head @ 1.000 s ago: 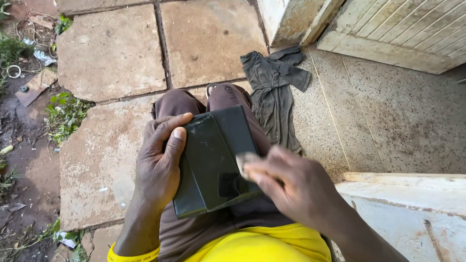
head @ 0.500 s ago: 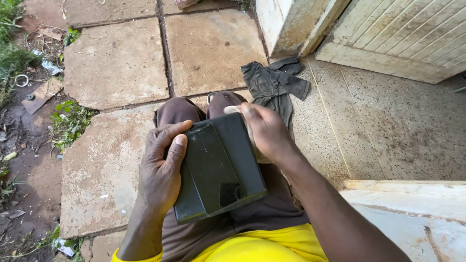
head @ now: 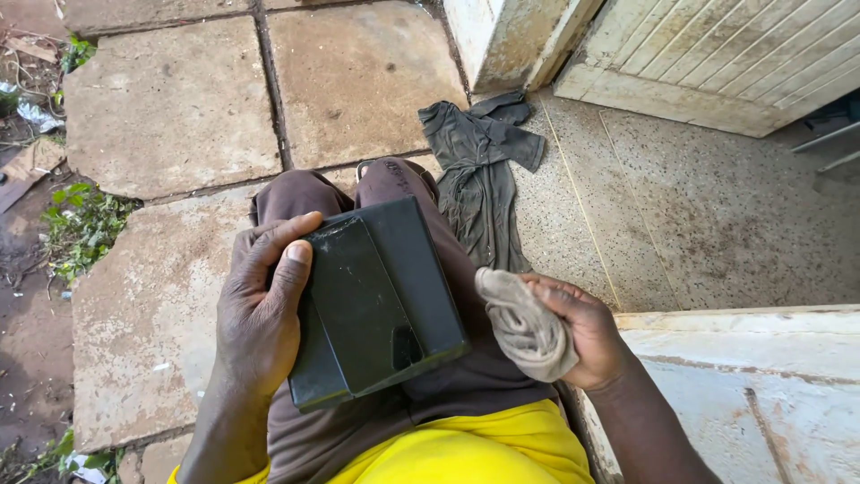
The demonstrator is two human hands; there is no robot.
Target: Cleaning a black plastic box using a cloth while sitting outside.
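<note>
So the dark green box [head: 376,300] is sitting on the person's lap, resting across the brown trousers [head: 394,188], tilted a bit so its far end points up and to the right. The left hand [head: 260,309] is wrapped around the box's left edge, thumb lying flat on the top face and the fingers curled over the far left corner, so it's got a proper grip on it. The top looks scuffed and a little dusty.

The right hand [head: 578,327] is off to the right of the box, not touching it, just beside its right edge. It's closed around a bunched-up beige rag [head: 524,323], which sticks out toward the box from between the fingers and thumb.

Further away on the ground, past the knees and to the right, there's a crumpled dark grey garment [head: 479,166] lying on the speckled concrete [head: 717,206]. Stone slabs [head: 170,108] cover the ground to the left, with some weeds [head: 81,224] at the far left edge. A yellow shirt [head: 466,448] shows at the near edge.
</note>
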